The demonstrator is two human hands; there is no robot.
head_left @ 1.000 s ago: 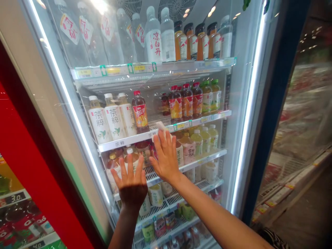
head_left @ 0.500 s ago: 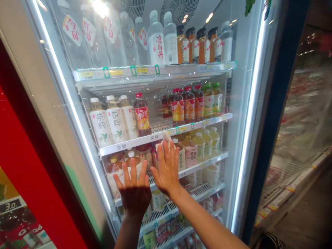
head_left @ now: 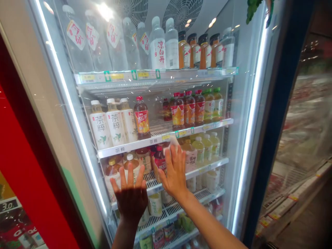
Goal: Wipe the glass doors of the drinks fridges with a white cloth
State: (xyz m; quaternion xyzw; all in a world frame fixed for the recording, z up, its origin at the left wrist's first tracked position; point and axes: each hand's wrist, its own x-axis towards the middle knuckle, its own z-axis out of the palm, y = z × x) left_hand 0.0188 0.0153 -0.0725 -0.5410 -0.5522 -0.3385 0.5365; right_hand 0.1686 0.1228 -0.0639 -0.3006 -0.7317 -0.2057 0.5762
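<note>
Head view, left grip (head_left: 131, 193) splayed, right grip (head_left: 174, 171) flat on tissue (head_left: 173, 141), bottles (head_left: 115, 125) reading 茶粹

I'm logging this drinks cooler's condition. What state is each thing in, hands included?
Glass door: looks shut
Light strips: lit
White cloth: partly covered, seemingly pressed to the glass
Right hand: open, over the cloth
Left hand: open, spread
Clear bottles: upright, capped
White-capped tea bottles: upright
Second shelf: partly stocked, gap at front
</note>
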